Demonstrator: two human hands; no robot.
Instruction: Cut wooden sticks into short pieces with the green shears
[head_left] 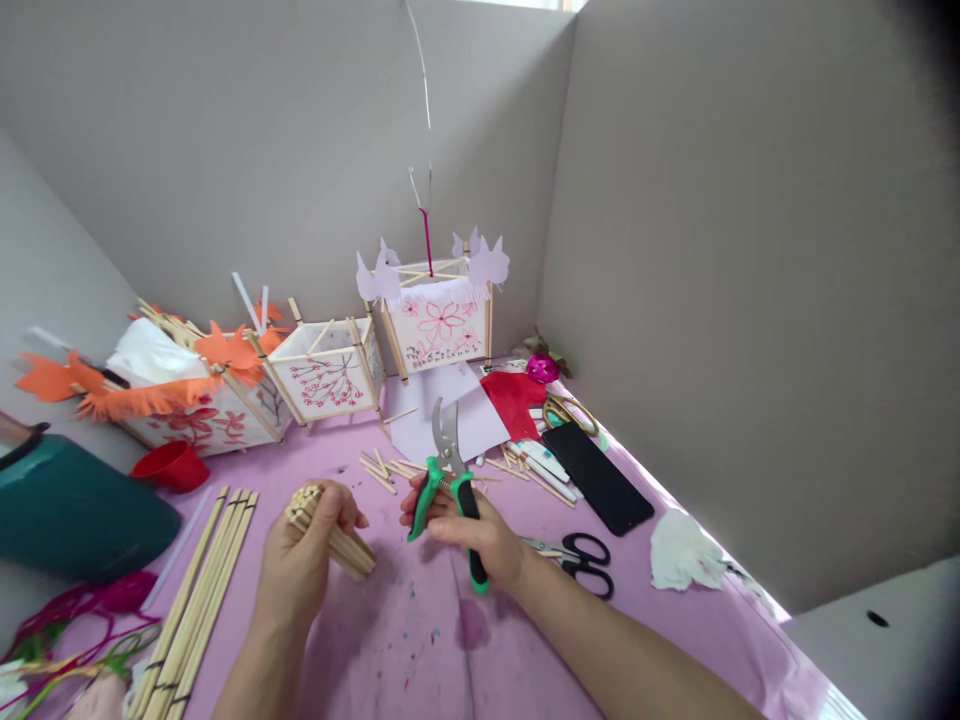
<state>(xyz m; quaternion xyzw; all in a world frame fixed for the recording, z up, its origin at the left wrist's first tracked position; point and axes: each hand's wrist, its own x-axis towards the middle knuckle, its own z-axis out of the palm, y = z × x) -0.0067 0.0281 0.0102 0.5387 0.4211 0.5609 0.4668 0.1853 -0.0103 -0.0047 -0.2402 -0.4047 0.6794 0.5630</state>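
My left hand [315,535] is wrapped round a bundle of short wooden sticks [349,550], their cut ends facing up and to the left. In my right hand [480,525] lies a pair of green-and-black pruning shears [442,475], blades pointing away from me and spread apart. The thumb rests across the handles and the fingers are behind them. Both hands are held above the pink tablecloth [420,650], a small gap between them. Loose short sticks [382,470] lie just beyond the hands.
Painted paper lanterns [326,380] on stick frames line the back. Long bundled sticks [199,600], a red cup [171,466] and a teal container [75,510] are at left. On the right lie black-handled scissors [586,565], a phone [600,480] and a crumpled white tissue [684,550].
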